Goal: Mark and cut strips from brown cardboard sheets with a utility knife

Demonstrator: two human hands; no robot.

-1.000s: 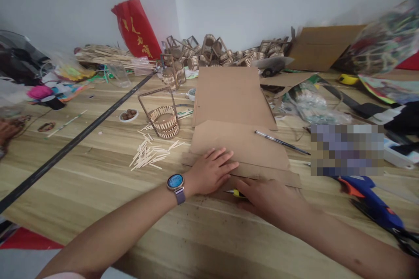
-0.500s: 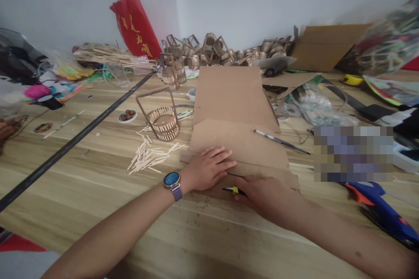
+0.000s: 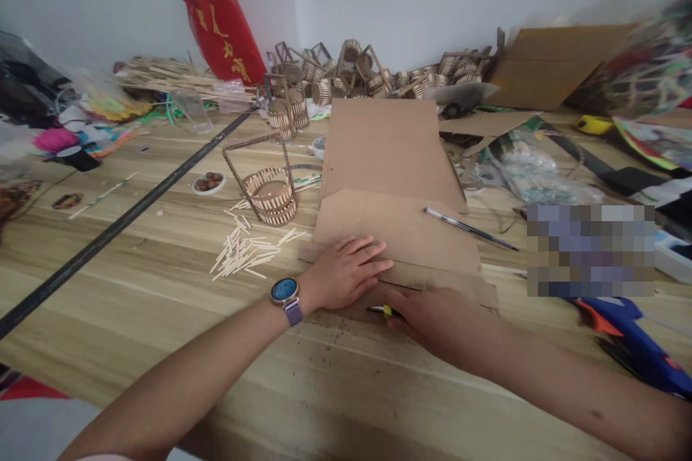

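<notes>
Left hand [image 3: 346,275] spread flat on cardboard [image 3: 389,223]; right hand [image 3: 427,317] curled round yellow knife [image 3: 388,311].

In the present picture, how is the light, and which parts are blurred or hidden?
Head view: soft light, a dim shadow low on the table; head view: left hand and right hand fairly clear, plastic bag at far right smeared; head view: mosaic blocks hide a patch above the blue glue gun.
</notes>
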